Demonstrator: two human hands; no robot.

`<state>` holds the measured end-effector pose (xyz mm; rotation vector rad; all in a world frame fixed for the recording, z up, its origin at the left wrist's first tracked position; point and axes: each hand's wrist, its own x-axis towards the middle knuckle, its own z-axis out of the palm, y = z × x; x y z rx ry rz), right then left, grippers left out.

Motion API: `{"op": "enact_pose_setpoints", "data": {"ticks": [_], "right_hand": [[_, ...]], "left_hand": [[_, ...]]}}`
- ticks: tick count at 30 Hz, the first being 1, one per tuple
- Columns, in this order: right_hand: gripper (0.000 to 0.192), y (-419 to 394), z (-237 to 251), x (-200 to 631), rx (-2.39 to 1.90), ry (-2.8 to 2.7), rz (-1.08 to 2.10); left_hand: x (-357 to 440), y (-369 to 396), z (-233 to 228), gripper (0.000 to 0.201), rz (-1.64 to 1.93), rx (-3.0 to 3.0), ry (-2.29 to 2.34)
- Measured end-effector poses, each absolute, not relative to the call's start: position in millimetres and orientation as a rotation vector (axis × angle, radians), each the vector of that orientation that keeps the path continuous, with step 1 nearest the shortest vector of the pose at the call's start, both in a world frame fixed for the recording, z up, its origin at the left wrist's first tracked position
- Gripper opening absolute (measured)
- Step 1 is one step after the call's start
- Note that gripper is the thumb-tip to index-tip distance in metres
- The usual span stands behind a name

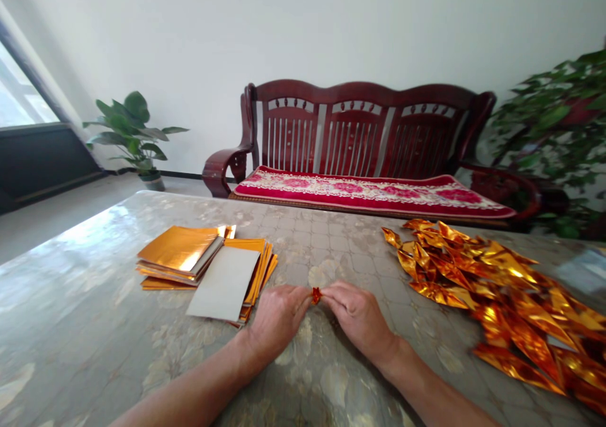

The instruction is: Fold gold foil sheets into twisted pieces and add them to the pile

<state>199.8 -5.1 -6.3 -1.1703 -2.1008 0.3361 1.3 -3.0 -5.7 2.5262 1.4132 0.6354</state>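
Observation:
Between my two hands is a small folded piece of gold foil paper [316,295], mostly hidden by the fingers. My left hand [280,316] is closed and pinches its left end. The right end is pinched by my closed right hand [356,313]. Both hands are above the middle of the table. Left of my left hand lie two stacks of square foil sheets: one shows a gold top [177,248], the other a pale grey underside [227,282]. Off to the right of my right hand spreads a heap of folded gold foil pieces [511,300].
A patterned, glossy cover lies on the table [118,345]. Behind its far edge stands a dark red wooden bench [355,136] with a red floral seat cover [350,188]. Potted plants [137,130] flank it. Clear plastic [584,272] lies at the table's right.

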Motion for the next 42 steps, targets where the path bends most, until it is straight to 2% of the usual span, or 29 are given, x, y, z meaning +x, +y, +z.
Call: {"op": "enact_pose_setpoints", "data": {"ticks": [10, 30, 42], "right_hand": [[0.023, -10, -3, 195, -1.117, -2.128, 0.250], [0.023, -17, 9, 189, -1.158, -2.282, 0.003], [0.024, -18, 7, 186, -1.158, -2.294, -0.171]], "left_hand": [[4, -4, -6, 0.021, 0.678, 2.404, 1.364], [7, -8, -7, 0.025, 0.606, 2.602, 1.311], [18, -13, 4, 0.012, 0.565, 2.197, 1.508]]}}
